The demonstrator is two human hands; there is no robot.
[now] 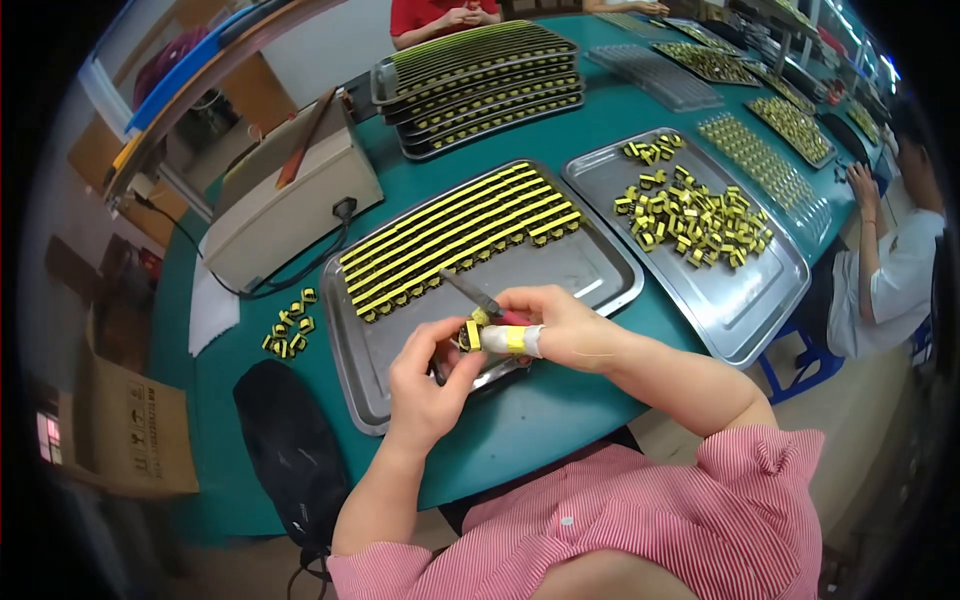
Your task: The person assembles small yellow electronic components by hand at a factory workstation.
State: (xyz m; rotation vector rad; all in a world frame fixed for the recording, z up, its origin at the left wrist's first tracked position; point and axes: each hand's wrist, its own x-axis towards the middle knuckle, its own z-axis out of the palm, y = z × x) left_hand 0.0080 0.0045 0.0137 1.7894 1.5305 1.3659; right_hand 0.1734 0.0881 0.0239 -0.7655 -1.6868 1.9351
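Observation:
My left hand (430, 385) pinches a small yellow-and-black transformer (472, 337) between thumb and fingers. Meeting it over the near edge of a metal tray (575, 268), my right hand (560, 325) is closed around a slim tool (468, 291) with a grey tip and a red handle; its exact kind is unclear. White wrapping with a yellow band (515, 340) covers my right thumb, which lies close to the transformer. Rows of similar transformers (450, 235) fill the far part of this tray, and its nearer part is bare metal.
A second metal tray (735, 320) on the right holds loose transformers (695, 215). Stacked full trays (480, 90) stand behind. On the left are a beige box-shaped device (290, 190) with a cable, several loose transformers (290, 325) and a black cloth item (290, 440). A co-worker (890, 250) sits at right.

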